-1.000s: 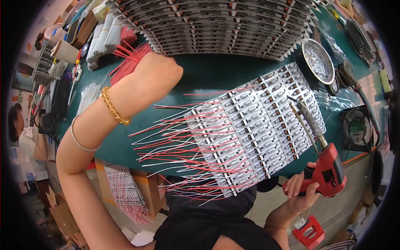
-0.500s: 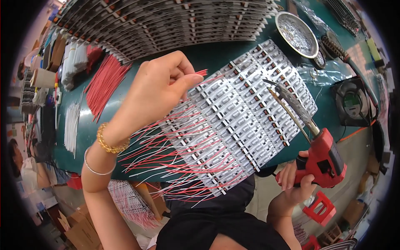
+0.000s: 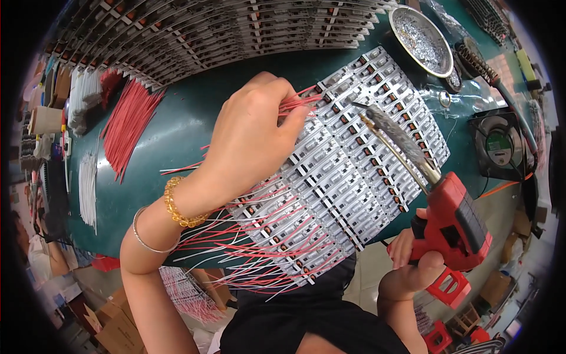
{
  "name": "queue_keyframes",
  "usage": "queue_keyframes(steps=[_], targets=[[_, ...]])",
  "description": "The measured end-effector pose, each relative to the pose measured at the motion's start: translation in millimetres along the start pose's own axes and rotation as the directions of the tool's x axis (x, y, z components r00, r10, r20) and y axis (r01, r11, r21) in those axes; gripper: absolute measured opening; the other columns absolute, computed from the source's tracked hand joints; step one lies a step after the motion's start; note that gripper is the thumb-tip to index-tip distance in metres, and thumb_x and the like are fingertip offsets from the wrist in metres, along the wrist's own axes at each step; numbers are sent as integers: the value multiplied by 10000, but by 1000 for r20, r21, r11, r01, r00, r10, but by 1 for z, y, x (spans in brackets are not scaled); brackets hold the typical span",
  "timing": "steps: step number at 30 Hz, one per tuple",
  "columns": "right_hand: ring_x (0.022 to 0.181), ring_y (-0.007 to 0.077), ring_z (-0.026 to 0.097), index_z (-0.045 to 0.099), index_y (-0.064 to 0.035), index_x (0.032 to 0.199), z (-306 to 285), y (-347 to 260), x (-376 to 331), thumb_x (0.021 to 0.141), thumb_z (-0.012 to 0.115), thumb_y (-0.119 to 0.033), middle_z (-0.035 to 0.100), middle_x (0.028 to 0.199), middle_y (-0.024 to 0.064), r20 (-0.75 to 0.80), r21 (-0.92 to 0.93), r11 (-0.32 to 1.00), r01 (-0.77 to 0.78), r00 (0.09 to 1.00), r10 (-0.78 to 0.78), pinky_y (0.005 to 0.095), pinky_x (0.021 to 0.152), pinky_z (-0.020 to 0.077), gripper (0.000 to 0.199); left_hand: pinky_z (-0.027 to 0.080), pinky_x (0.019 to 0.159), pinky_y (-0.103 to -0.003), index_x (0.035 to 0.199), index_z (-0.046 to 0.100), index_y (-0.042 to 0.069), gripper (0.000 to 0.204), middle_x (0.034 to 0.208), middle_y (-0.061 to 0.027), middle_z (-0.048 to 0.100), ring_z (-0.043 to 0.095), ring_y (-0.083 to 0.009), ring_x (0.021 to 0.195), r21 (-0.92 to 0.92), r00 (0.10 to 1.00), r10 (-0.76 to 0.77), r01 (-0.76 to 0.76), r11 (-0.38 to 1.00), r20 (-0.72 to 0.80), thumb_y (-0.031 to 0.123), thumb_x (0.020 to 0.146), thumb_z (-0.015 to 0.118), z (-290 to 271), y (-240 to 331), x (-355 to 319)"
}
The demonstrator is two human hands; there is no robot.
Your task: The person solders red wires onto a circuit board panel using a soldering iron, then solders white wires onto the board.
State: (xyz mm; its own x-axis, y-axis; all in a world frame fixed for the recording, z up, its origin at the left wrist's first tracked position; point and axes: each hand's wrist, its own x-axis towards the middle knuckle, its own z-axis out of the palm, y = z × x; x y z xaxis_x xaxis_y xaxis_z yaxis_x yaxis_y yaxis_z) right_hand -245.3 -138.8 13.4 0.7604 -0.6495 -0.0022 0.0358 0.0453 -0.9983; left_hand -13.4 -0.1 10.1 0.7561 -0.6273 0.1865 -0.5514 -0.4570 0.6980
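My left hand [image 3: 253, 127] is closed on several red wires [image 3: 295, 105], their tips poking out past the fingers over the far left part of a circuit board panel [image 3: 348, 171]. Repeated rows of small silver modules make up that panel. Red and white wires [image 3: 253, 248] fan out from its near left edge towards me. In my right hand [image 3: 415, 253] is a red soldering gun [image 3: 454, 224], gripped by its handle. Its tip and the thin metal feed tube beside it point up and left above the panel, apart from my left hand.
A tall stack of similar boards [image 3: 224, 35] fills the far side. Bundles of red wires [image 3: 131, 127] and white wires [image 3: 88, 192] lie at left on the green table [image 3: 183, 127]. At right are a metal bowl [image 3: 451, 56] with silvery bits and a black fan [image 3: 501, 144].
My left hand has moved right and slightly nearer over the panel, and more red wire shows in its fingers. The soldering gun's tip has shifted a little left.
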Motion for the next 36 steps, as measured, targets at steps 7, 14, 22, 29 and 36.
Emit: queue_keyframes(steps=[7,14,22,29,36], targets=[[331,67,371,433,157,1079,9,-4,7,766,559,-641,381,436,-24,9,-91,993,-77,997,78,202,365,316,866,480,608,-297,803,568,-58,146,772,-127,569,581,-209,667,59,1000,-21,22,998,-23,68,781,638,9,2,-3],[340,99,392,454,138,1027,9,-1,9,795,603,-544,400,452,2,-16,-58,997,-50,999,49,228,361,328,736,478,604,-289,788,576,-62,120,768,-122,569,578,-207,651,-29,999,-52,52,998,7,44,769,627,7,-2,0],[338,100,393,473,122,1006,-23,18,-1,771,656,-509,418,453,12,-19,-303,953,7,1000,-13,230,365,345,698,448,574,-408,706,573,-26,141,762,-146,570,571,-337,643,-57,999,-39,38,998,-9,104,742,614,9,-5,1],[325,84,384,460,150,1041,-19,17,-1,734,670,-554,406,432,-4,-86,-261,964,47,994,-71,216,349,326,797,469,590,-318,778,574,-65,140,760,-138,562,579,-251,640,-24,999,-39,40,999,19,64,768,627,7,-2,1],[319,83,379,421,183,1085,10,-1,6,741,648,-574,394,426,-11,-81,-103,994,-38,996,29,217,344,318,862,468,596,-322,774,570,-65,143,756,-143,558,578,-258,646,-19,998,-55,55,998,21,67,769,625,6,0,0]])
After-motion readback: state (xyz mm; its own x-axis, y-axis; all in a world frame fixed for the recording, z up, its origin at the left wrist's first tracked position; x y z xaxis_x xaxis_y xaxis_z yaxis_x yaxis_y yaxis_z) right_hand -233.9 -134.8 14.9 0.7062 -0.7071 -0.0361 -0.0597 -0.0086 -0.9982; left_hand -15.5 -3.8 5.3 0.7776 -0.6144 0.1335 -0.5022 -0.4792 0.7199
